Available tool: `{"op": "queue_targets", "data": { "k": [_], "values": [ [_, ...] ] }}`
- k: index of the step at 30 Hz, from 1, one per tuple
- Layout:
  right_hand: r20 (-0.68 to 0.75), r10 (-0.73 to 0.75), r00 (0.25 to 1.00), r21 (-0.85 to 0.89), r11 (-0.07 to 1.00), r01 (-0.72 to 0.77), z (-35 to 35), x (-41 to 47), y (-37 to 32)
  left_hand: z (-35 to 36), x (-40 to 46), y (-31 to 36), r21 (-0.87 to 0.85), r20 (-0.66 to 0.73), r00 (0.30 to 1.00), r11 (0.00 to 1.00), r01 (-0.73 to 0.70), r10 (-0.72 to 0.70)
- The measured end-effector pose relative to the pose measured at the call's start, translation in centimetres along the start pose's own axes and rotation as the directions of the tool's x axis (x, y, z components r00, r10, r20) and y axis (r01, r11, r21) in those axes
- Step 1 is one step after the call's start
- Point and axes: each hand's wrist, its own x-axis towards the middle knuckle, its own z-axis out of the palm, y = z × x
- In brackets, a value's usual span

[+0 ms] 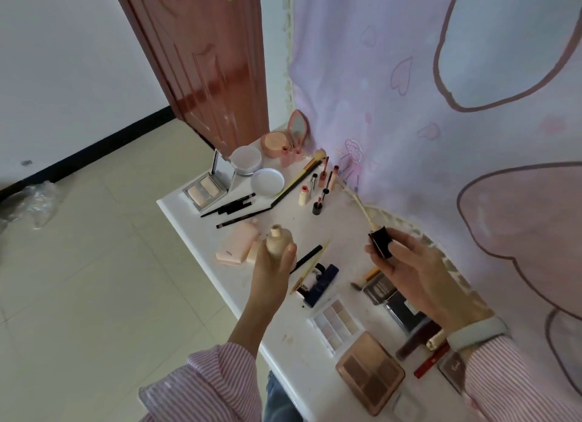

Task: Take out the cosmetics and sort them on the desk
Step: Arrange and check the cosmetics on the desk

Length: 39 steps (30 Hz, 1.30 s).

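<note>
The left hand (273, 264) holds an uncapped beige foundation bottle (277, 243) upright above the white counter (201, 232), fingers curled round its body. The right hand (406, 265) pinches the black pump cap (382, 241), thumb and fingers clenched on it, with the cream-coated dip tube (359, 201) slanting up and away, well apart from the bottle neck. Judgement: the step in hand is refitting the pump before placing the bottle. To do it well, the bottle should stay vertical, the tube tip be guided straight into the neck without wiping on the rim, then the cap turned until seated; drips onto the counter are the risk. Both grips are firm, neither released. Other cosmetics lie sorted along the counter: pencils (231, 206), round powder jars (246, 159), an eyeshadow palette (337, 322) and a brown palette (371, 373) nearer the person.
</note>
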Motion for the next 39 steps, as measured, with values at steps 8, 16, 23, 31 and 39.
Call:
{"op": "queue_targets", "data": {
  "k": [8,16,23,31,39],
  "values": [
    [-0.062,-0.055,0.997,-0.240,0.970,0.039,0.4,5.0,4.3,0.9,6.7,-0.4,0.300,-0.123,0.988,0.953,-0.049,0.090],
    [-0.034,-0.308,0.951,-0.728,0.660,0.188,3.4,8.1,6.5,0.2,10.9,-0.6,0.510,-0.074,0.965,0.841,-0.179,0.251],
    [0.086,-0.401,0.912,-0.901,0.360,0.243,4.1,10.5,8.1,0.1,11.9,-1.0,0.530,-0.056,0.961,0.824,-0.201,0.270],
    [0.093,-0.399,0.912,-0.959,0.210,0.189,4.7,11.9,9.0,-0.5,11.6,-1.4,0.586,-0.033,0.957,0.781,-0.215,0.288],
    [0.111,-0.415,0.903,-0.988,0.051,0.145,4.9,11.5,9.1,-1.2,8.9,-0.7,0.745,-0.072,0.902,0.624,-0.236,0.426]
  ]
}}
